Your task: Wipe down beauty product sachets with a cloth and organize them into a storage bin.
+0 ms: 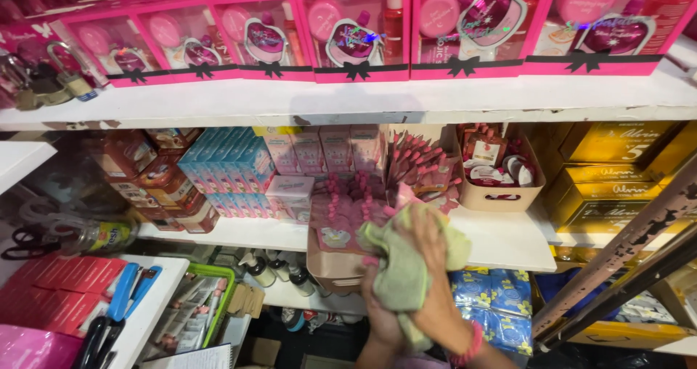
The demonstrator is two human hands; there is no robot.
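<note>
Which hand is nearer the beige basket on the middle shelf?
Right. The right hand, gripping the green cloth, is below-left of the beige basket; the left hand sits lower and further left.

Counts, head view:
- Pink window gift boxes with black bows (361, 31), top shelf: six in the front row.
- Padlocks (45, 84), far left of top shelf: at least two; cluster overlaps, exact count unclear.
- Gold boxes (613, 167), right of middle shelf: three visible in the stack.
- Beige bin of sachets (501, 195): one.
- Green cloth (399, 267): one.
- Hands: two, left hand (381, 318) and right hand (430, 267).
- Blue-handled scissors (120, 303), lower left: two pairs.
- Blue cartons (229, 167): too tightly packed to count.
</note>
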